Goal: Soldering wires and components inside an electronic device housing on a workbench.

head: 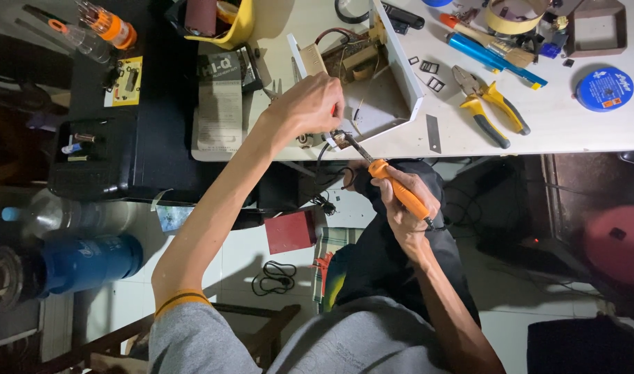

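Orange-handled soldering iron (399,192) sits in the right hand (408,208), fingers wrapped closed around the grip, its dark metal tip angled up toward the near edge of the white surface (580,128). The left hand (310,104) reaches across from the other side and is closed in a pinch over something small and partly red right where the tip ends; what it pinches is too small to tell, perhaps a wire or a length of solder. Both hands meet just at the front lip of an open white enclosure (393,90) that lies on the surface with a transformer and wiring (348,59) showing inside.

By the look of it, the step in hand is making a solder joint at that front corner: tip and held piece are touching or nearly so. The next move would call for a steady left hand while the tip rests on the joint, then lifting the iron straight away without dragging the black cord (324,201) that hangs below the edge.

Further right on the surface, well apart from the work, lie yellow-handled pliers (488,107), a blue tube (493,59), a roll of tape (514,17) and a round blue tin (605,88).
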